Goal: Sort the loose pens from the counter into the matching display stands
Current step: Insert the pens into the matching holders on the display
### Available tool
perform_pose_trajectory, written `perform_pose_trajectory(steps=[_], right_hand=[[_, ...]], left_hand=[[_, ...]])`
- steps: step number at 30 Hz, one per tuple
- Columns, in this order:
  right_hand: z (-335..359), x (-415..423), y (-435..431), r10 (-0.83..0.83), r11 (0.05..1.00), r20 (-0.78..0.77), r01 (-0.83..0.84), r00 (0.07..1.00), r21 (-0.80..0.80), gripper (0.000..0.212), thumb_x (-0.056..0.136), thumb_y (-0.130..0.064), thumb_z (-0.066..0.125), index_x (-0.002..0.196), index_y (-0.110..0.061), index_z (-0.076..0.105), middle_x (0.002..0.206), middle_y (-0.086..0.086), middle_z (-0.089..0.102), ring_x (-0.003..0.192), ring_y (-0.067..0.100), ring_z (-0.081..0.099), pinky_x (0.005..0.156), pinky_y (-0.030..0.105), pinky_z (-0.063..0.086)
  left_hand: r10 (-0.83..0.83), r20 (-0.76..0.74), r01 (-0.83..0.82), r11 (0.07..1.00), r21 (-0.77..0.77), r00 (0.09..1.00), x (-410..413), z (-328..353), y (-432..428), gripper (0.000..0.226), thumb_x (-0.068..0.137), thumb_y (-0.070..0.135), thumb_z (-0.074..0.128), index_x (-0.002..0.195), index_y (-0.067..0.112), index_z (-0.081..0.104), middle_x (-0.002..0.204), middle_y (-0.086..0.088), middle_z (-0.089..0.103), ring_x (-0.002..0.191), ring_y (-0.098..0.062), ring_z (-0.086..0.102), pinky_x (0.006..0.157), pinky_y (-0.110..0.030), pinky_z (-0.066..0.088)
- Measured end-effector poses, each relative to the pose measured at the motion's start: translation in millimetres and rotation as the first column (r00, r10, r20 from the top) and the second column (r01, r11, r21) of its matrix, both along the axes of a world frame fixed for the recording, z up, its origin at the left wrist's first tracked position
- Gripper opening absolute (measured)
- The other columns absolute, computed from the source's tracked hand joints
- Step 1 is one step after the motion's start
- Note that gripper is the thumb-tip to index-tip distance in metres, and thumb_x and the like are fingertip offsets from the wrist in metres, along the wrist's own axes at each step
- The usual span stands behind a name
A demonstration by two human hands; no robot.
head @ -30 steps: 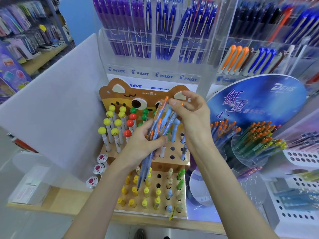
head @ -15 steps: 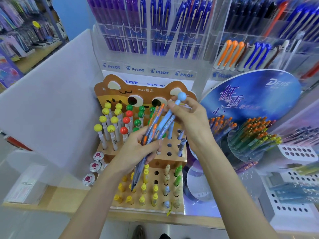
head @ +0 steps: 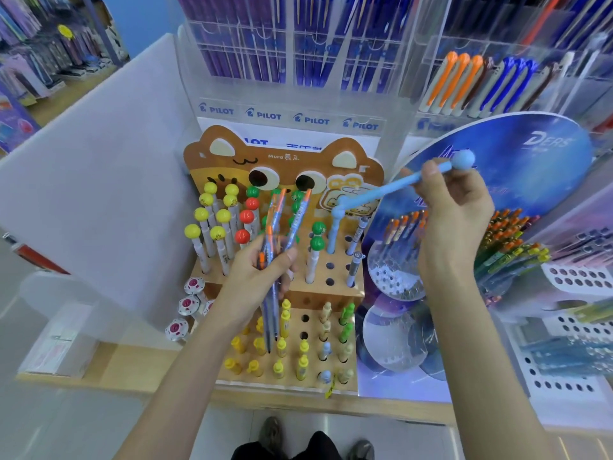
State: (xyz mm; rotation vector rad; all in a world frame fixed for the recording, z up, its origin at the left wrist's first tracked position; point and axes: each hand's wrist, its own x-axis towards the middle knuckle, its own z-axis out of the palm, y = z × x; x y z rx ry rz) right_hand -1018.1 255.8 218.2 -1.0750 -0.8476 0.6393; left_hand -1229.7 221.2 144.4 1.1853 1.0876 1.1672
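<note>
Right of centre, the right hand [head: 454, 210] pinches the blue ball-topped pen [head: 394, 187] just under its ball, probably a sound grip for something so light; the left hand [head: 255, 280] clasps a pen bundle [head: 277, 227].

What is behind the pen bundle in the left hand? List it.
The bear stand: green ball-topped pens above, yellow pens below. The left hand and bundle cover the holes between.

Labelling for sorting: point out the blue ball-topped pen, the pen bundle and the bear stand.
blue ball-topped pen [head: 381, 190]: head view, mid shaft.
pen bundle [head: 277, 212]: head view, one upper barrel.
bear stand [head: 232, 154]: head view, brown face panel.
</note>
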Motion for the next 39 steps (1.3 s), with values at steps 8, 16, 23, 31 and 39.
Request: perform_pose_trajectory(steps=[8, 16, 23, 31, 39], right_hand=[[-49.0, -28.2, -4.8, 0.308, 0.946, 0.449, -0.22, 0.839, -0.237, 0.037, 0.088, -0.01, 0.066, 0.093, -0.04, 0.045, 0.09, -0.026, 0.062, 0.082, -0.003, 0.062, 0.072, 0.013, 0.048], [-60.2, -23.5, 0.0, 0.309, 0.945, 0.532, -0.189, 0.788, -0.268, 0.039, 0.088, -0.013, 0.065, 0.09, -0.046, 0.044, 0.09, -0.04, 0.058, 0.088, -0.007, 0.06, 0.071, 0.007, 0.046], [-62.0, -18.8, 1.9, 0.311, 0.943, 0.5, -0.196, 0.808, -0.271, 0.037, 0.088, -0.011, 0.064, 0.093, -0.043, 0.047, 0.09, -0.029, 0.062, 0.087, -0.003, 0.062, 0.068, 0.006, 0.045], [-64.3, -13.2, 4.5, 0.317, 0.939, 0.485, -0.199, 0.815, -0.279, 0.028, 0.088, -0.008, 0.065, 0.099, -0.03, 0.05, 0.089, -0.018, 0.063, 0.084, -0.003, 0.063, 0.063, 0.005, 0.044], [-61.6, -22.9, 5.1, 0.422, 0.899, 0.533, -0.262, 0.733, -0.351, 0.026, 0.087, -0.006, 0.062, 0.107, -0.021, 0.053, 0.092, -0.019, 0.06, 0.085, 0.003, 0.061, 0.07, 0.024, 0.052]], left_hand=[[0.012, 0.017, -0.012, 1.0, 0.023, 1.0, 2.9, 4.5, 4.2, 0.008, 0.093, 0.016, 0.059, 0.101, 0.015, 0.058, 0.07, 0.0, 0.062, 0.048, -0.014, 0.051, 0.047, -0.023, 0.045], [0.021, 0.03, -0.022, 0.999, 0.027, 0.999, 3.4, 6.6, 4.2, 0.008, 0.092, 0.016, 0.059, 0.1, 0.017, 0.058, 0.068, 0.001, 0.063, 0.046, -0.012, 0.051, 0.046, -0.022, 0.045], [0.023, 0.025, -0.024, 0.999, 0.027, 0.999, 5.6, 9.0, 5.9, 0.007, 0.093, 0.015, 0.058, 0.1, 0.016, 0.058, 0.068, 0.003, 0.063, 0.047, -0.012, 0.051, 0.047, -0.022, 0.046], [0.02, 0.004, -0.02, 0.999, 0.042, 1.0, 7.5, 9.5, 6.1, 0.008, 0.092, 0.016, 0.058, 0.1, 0.015, 0.058, 0.068, 0.003, 0.063, 0.047, -0.012, 0.052, 0.046, -0.023, 0.047], [0.014, -0.003, -0.014, 0.999, 0.047, 1.0, 6.9, 9.0, 6.1, 0.007, 0.093, 0.017, 0.059, 0.099, 0.019, 0.059, 0.07, 0.002, 0.063, 0.048, -0.012, 0.052, 0.047, -0.022, 0.046]])
